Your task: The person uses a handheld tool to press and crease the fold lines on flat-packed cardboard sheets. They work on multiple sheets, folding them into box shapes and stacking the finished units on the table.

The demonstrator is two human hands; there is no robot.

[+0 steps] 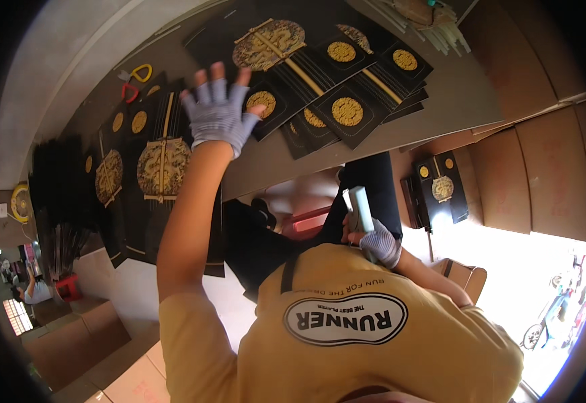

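My left hand (219, 117), in a grey fingerless glove, is open with its fingers spread. It lies over or just above the table edge of black printed sheets (310, 84), which carry gold round emblems; whether it touches them I cannot tell. Beside my forearm hang more black sheets (162, 168) with a large gold pattern, overlapping at the left of the table. Low by my lap, my right hand (379, 245), gloved the same way, is closed round a pale green stapler-like tool (358, 209) that points upward.
Yellow- and red-handled scissors (134, 80) lie at the table's far left. Pale strips (434, 27) are heaped at the far right. Cardboard boxes (501, 178) stand on the right, with another black printed stack (443, 188) near them. A red stool (306, 221) shows under the table (400, 140).
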